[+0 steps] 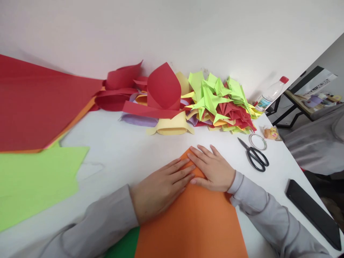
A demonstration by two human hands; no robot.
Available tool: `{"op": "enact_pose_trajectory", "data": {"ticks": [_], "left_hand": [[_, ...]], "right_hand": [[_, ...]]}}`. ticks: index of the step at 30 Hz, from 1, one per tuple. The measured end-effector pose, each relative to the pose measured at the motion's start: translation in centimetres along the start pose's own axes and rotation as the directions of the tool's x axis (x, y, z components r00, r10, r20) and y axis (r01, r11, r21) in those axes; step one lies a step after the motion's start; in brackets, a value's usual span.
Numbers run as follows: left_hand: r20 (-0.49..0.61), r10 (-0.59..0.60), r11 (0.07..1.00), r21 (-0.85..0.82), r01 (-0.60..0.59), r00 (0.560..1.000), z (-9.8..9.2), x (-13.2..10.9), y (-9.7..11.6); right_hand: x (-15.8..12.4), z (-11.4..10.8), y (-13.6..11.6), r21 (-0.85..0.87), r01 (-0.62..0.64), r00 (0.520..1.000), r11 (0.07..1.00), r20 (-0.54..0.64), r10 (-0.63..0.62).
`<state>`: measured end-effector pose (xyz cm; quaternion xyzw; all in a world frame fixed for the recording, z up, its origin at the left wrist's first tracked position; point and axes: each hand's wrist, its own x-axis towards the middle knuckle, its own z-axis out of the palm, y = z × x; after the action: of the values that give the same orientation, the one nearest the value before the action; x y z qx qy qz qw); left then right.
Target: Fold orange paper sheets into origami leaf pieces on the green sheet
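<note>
A large orange sheet of paper (192, 222) lies in front of me, its far end coming to a point with a folded look. My left hand (161, 188) rests flat across the left slanted edge, fingers stretched toward the tip. On the other side, my right hand (211, 168) presses flat near the tip with its fingers spread. The two hands almost meet at the middle of the point. Part of a green sheet (123, 245) shows beneath the orange paper at the lower left.
Red sheets (45, 111) and light green paper (40, 179) lie left. Folded paper shapes (163, 89) and green paper stars (211, 96) pile along the wall. Rightward are scissors (254, 156), a tape roll (258, 142), a snack packet (271, 133), a bottle (271, 94), a black phone (313, 213) and a person (317, 139).
</note>
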<state>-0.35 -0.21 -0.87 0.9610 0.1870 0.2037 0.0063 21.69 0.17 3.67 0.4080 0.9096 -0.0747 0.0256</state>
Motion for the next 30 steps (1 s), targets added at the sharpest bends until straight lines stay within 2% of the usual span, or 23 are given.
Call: {"op": "enact_pose_trajectory", "data": {"ticks": [4,9,17,21,26,30], "left_hand": [[0.017,0.023,1.000,0.005,-0.023,1.000,-0.8,0.5,-0.1],[0.025,0.027,0.999,0.021,-0.028,0.999,-0.8,0.4,-0.2],[-0.012,0.031,0.999,-0.011,-0.032,0.999,-1.1,0.7,0.0],[-0.011,0.033,0.999,0.013,-0.033,0.999,-0.6,0.4,0.1],[-0.016,-0.027,1.000,0.016,0.027,1.000,0.7,-0.3,0.1],[0.018,-0.024,1.000,0.017,0.024,1.000,0.6,-0.2,0.0]], "right_hand": [[0.3,0.0,-0.5,-0.006,-0.031,0.999,1.000,-0.041,0.030],[0.9,-0.3,-1.0,-0.023,-0.080,0.993,0.997,-0.088,0.078],[0.9,0.0,-1.0,-0.043,-0.086,0.993,0.995,-0.081,0.083],[0.9,0.2,-0.9,-0.039,-0.091,0.990,0.995,-0.112,0.086],[1.1,0.2,-0.8,-0.029,-0.140,0.981,0.990,-0.143,0.134],[1.3,0.2,-1.1,-0.033,-0.167,0.975,0.985,-0.157,0.160]]}}
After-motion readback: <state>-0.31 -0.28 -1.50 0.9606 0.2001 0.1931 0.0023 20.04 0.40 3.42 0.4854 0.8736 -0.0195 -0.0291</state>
